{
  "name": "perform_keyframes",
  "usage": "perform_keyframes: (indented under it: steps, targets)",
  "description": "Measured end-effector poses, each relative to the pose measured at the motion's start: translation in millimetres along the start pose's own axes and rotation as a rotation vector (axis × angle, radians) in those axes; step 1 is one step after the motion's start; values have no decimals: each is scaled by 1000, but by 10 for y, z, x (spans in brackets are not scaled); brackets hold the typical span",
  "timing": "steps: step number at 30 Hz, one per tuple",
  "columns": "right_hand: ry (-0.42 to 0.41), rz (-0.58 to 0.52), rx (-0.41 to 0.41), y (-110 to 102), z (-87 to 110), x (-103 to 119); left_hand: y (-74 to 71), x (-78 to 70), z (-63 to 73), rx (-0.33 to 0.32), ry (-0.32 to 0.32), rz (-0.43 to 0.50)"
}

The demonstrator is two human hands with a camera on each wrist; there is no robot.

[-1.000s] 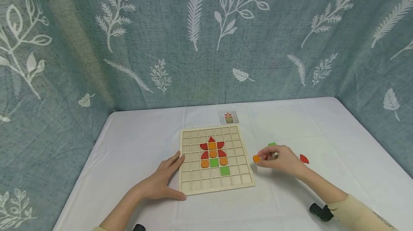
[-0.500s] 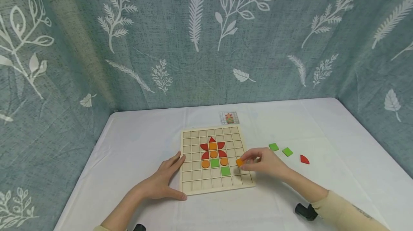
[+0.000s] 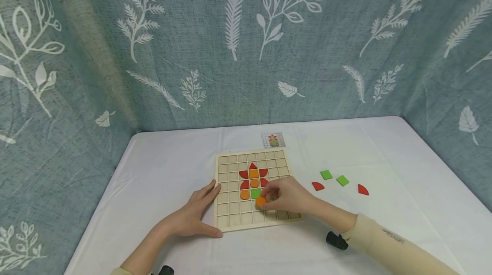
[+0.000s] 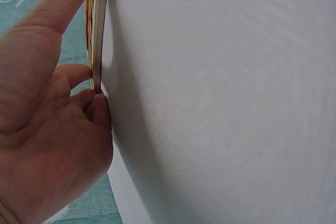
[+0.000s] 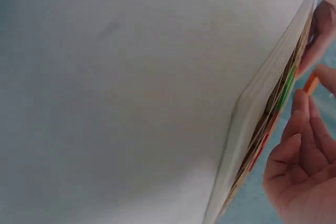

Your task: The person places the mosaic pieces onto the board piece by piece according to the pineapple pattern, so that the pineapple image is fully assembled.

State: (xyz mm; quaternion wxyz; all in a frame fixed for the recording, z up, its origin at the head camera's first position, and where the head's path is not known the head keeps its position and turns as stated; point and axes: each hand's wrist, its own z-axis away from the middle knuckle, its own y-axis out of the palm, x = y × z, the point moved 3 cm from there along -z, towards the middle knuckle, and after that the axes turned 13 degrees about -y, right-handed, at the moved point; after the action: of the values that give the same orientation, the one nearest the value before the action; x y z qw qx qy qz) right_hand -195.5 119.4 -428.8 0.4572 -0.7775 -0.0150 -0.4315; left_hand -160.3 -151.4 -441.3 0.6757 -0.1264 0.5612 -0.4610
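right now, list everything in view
tablecloth: 1, white, below
curtain: count unclear, teal, behind
grid board: 1, pale, centre
pattern card: 1, multicoloured, beyond board
triangle: 1, red, on board
wedges: 6, red, four on board, two loose
upper square: 1, orange, on board
discs: 3 visible, orange, two on board, one held
squares: 3+, green, two loose, one on board
devices: 2, black, lower picture
sleeves: 2, beige, bottom
left hand: 1, board edge
right hand: 1, over board

Two green squares [image 3: 326, 174] [image 3: 342, 180] and two red wedges [image 3: 317, 186] [image 3: 363, 189] are lying right of the right hand [image 3: 286, 196], which is pinching one orange disc [image 3: 260, 201].
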Motion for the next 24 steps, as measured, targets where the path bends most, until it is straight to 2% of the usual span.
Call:
perform_keyframes:
  steps: [5,8,24]
  targets:
    - [-44,147,50,51,-59,43,5,4,3,2,2,0]
    - [-61,175,52,62,-67,60,9,7,-1,-1,-1,-5]
    - [-40,15,41,78,-38,34,11,2,0,-3,-6,-11]
